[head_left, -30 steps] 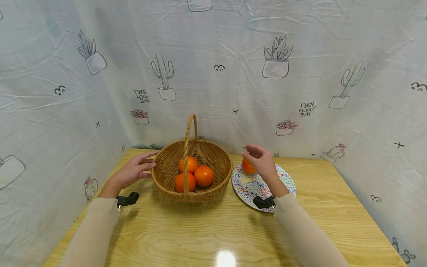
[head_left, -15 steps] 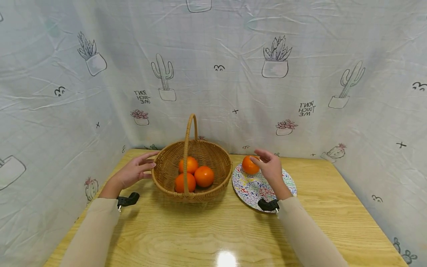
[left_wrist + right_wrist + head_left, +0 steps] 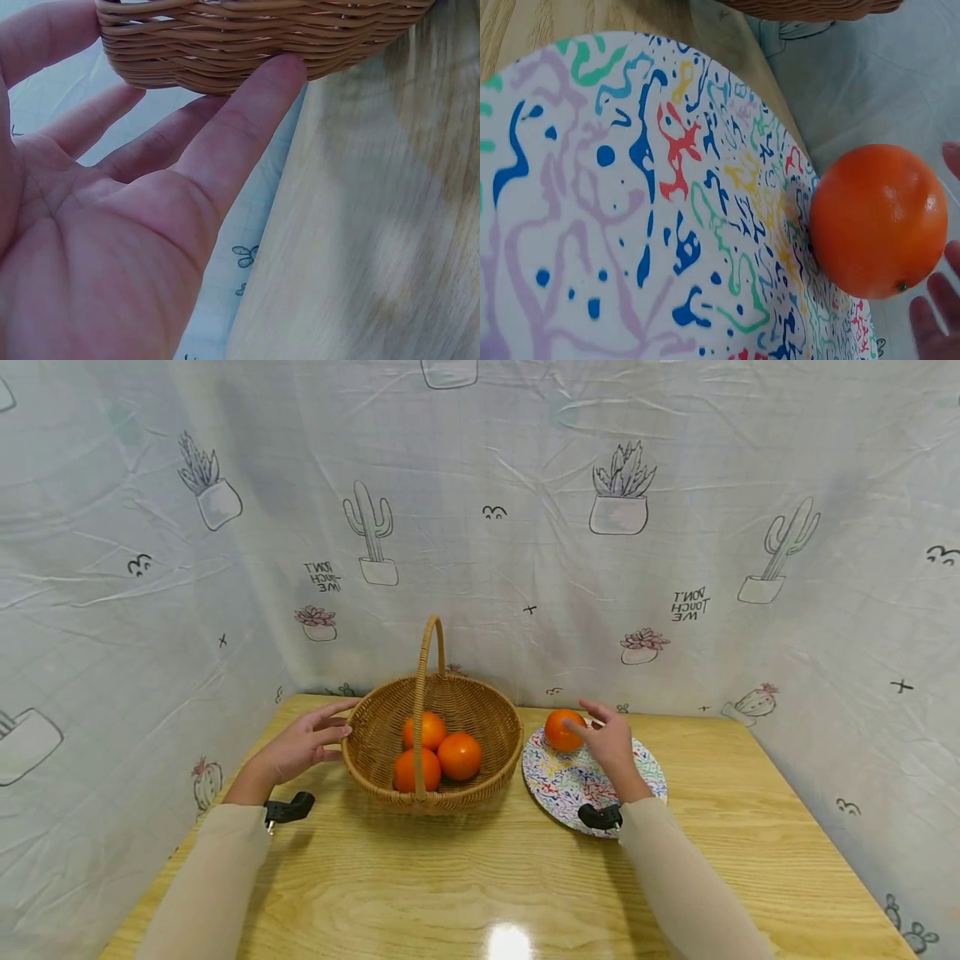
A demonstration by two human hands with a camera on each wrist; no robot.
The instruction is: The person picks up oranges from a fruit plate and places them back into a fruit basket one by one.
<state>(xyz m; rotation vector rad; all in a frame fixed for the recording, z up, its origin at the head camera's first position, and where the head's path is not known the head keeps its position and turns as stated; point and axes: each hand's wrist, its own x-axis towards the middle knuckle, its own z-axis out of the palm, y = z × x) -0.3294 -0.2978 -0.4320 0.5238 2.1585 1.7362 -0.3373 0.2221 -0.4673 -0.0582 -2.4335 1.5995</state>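
On the left of the table, a woven wicker basket (image 3: 487, 718) with a tall handle holds three oranges (image 3: 459, 756). My left hand (image 3: 300, 745) is at the basket's left side, its long, spread fingers touching the wicker wall, as the left wrist view shows close up. Another orange (image 3: 564, 731) sits near the back edge of a round plate (image 3: 577, 793) with a multicoloured splash pattern. Beside its right side is my right hand (image 3: 611, 747), thumb in front of it and fingers apart behind. In the right wrist view, fingertips (image 3: 930, 322) show next to the orange, with a gap between.
The light wooden table (image 3: 420, 877) reaches back to a white cloth (image 3: 480, 543) printed with cacti, which also hangs at both sides. The basket stands just left of the plate. Each wrist wears a black camera mount (image 3: 288, 808).
My right hand has drawn back to the right from over the plate's orange, uncovering it, then edged slightly forward beside it. The left hand and basket have stayed put.
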